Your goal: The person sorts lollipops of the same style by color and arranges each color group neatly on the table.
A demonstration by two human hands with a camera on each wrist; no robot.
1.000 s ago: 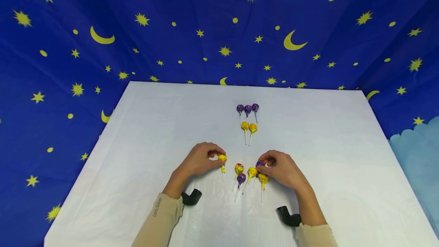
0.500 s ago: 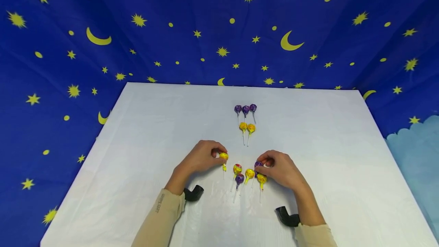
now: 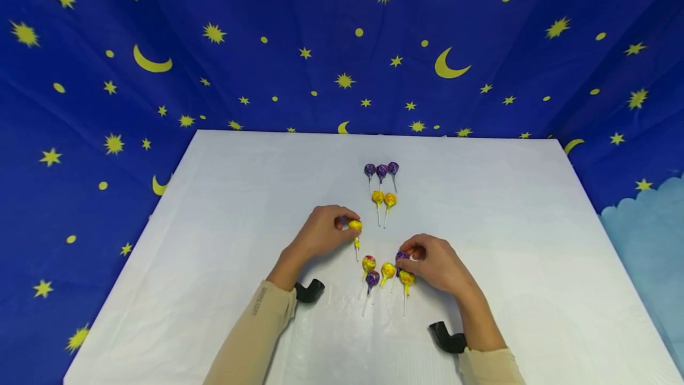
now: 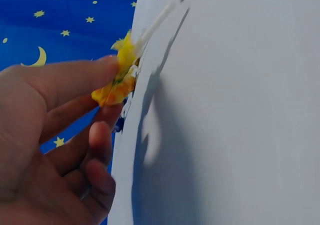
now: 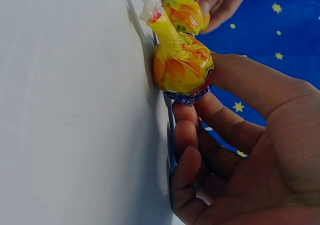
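Note:
My left hand [image 3: 325, 232] pinches a yellow lollipop [image 3: 355, 226] by its wrapped head, the stick pointing toward me; the left wrist view shows thumb and fingers around that yellow head [image 4: 116, 91]. Over the near cluster, my right hand [image 3: 437, 261] pinches a purple lollipop [image 3: 402, 256], partly covered by the fingers. Beside it lie a yellow lollipop [image 3: 407, 279], another yellow one [image 3: 388, 270], a red-and-yellow one [image 3: 369, 263] and a second purple one [image 3: 372, 278]. In the right wrist view a yellow head [image 5: 182, 67] hides most of the pinched purple lollipop.
Farther back on the white table [image 3: 256, 183], three purple lollipops [image 3: 382, 172] lie in a row. Just in front of them are two yellow lollipops [image 3: 377, 196] side by side. A blue star-patterned cloth [image 3: 299, 76] hangs behind the table. Black curved pieces sit at both wrists.
My left hand has moved away from me and slightly right with the yellow lollipop, toward the two laid yellow ones. The right hand stays at the purple lollipop.

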